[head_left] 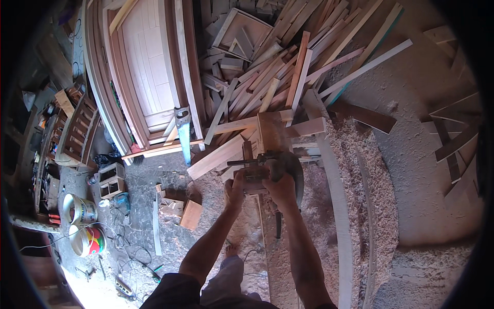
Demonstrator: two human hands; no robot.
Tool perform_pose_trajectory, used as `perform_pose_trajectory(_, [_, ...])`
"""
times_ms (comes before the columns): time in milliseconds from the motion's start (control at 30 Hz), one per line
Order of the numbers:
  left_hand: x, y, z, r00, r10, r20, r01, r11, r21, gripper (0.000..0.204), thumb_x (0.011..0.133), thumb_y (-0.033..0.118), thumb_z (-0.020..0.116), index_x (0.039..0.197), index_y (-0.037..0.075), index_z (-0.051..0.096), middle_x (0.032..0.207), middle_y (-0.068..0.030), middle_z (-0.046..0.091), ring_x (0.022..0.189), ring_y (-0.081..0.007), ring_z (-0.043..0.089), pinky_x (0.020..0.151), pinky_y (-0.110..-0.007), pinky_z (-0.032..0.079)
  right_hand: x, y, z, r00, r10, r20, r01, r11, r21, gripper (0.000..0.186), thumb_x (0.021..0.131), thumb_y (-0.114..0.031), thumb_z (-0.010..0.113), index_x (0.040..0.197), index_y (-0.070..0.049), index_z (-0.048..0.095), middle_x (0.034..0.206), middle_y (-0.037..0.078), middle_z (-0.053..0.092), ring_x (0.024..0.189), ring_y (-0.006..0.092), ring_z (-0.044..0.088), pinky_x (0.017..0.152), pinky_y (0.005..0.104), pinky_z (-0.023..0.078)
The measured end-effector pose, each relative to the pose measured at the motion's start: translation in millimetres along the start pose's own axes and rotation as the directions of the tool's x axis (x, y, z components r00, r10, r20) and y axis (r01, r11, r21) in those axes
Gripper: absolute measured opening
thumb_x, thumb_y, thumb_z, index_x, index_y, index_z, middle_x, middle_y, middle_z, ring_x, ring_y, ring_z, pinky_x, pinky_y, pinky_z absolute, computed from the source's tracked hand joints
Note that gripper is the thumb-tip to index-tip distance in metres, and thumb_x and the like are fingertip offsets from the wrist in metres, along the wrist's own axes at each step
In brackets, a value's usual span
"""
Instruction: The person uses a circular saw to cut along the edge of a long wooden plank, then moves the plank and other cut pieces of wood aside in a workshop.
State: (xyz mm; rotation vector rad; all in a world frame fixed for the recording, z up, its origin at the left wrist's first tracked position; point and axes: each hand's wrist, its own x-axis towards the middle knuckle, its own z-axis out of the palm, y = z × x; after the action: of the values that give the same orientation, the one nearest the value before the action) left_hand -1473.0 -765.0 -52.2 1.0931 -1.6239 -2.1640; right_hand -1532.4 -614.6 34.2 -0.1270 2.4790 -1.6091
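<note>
A dark circular saw (pixel 256 176) rests on a wooden workpiece (pixel 272 131) in the middle of the view. My right hand (pixel 282 191) is closed round its rear handle. The left end of its body is in my left hand (pixel 234 191), the fingers partly hidden. The saw's rounded guard (pixel 297 172) shows to the right of my right hand, and its blade is out of sight. A dark rod sticks out to the left from the saw. Below it, a dusty beam (pixel 280 268) runs toward me between my forearms.
A handsaw (pixel 183 135) leans against a framed wooden door (pixel 146 62). Offcuts pile up (pixel 262 87) at the back. Shavings (pixel 373 180) lie beside a long curved board (pixel 334 195) on the right. Two buckets (pixel 85 239), cables and a power strip (pixel 123 286) are at left.
</note>
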Motion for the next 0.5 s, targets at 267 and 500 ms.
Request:
perform_pose_trajectory(267, [29,10,11,1.0,0.005,-0.001,-0.005,1.0,-0.026,0.067,0.091,0.06,0.07,0.096,-0.006,0.063,0.084,-0.0099,0.064,0.072,-0.0145,0.06,0.059,-0.03,0.049,30,1,7,0.999,-0.029,-0.028,0.028,0.999,-0.038,0.022,0.081,-0.008,0.074,0.099,0.002,0.068,0.081,0.002,0.064,0.065,0.0092,0.062,0.054,0.0282,0.049])
perform_pose_trajectory(500, [45,19,15,0.999,0.035,-0.004,-0.035,0.999,0.002,0.067,0.09,0.061,0.07,0.094,-0.006,0.065,0.083,-0.0092,0.064,0.07,-0.0132,0.06,0.057,-0.029,0.049,49,-7,11,1.0,0.023,0.022,-0.024,0.997,0.076,0.024,0.08,-0.012,0.075,0.099,0.001,0.067,0.08,0.008,0.065,0.071,0.0179,0.066,0.059,0.0333,0.051])
